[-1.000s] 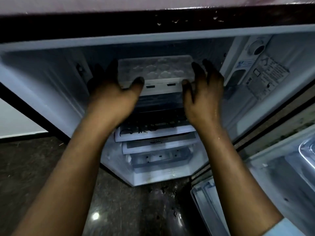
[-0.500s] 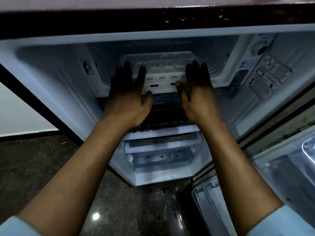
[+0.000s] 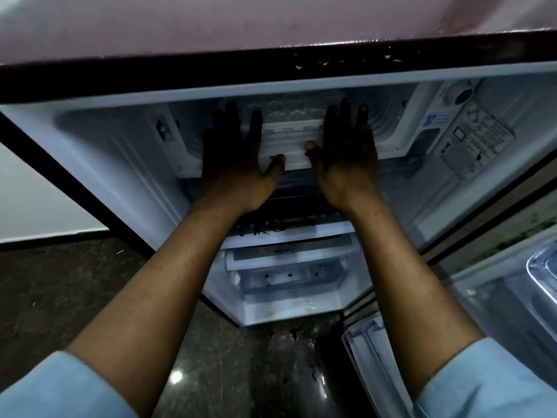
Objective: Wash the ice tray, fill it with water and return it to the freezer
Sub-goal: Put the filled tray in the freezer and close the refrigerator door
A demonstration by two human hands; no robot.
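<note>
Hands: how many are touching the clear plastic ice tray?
2. The left hand lies flat on the clear plastic ice tray's left end, the right hand on its right end, inside the freezer compartment.

Both flat hands, left hand (image 3: 233, 164) and right hand (image 3: 346, 159), press the ice tray (image 3: 286, 116) inside the freezer (image 3: 401, 125).

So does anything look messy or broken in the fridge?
Nothing looks broken or spilled. The clear plastic ice tray sits straight in the white freezer compartment, with the left hand and right hand flat on its front. Its water is too dim to judge.
</note>
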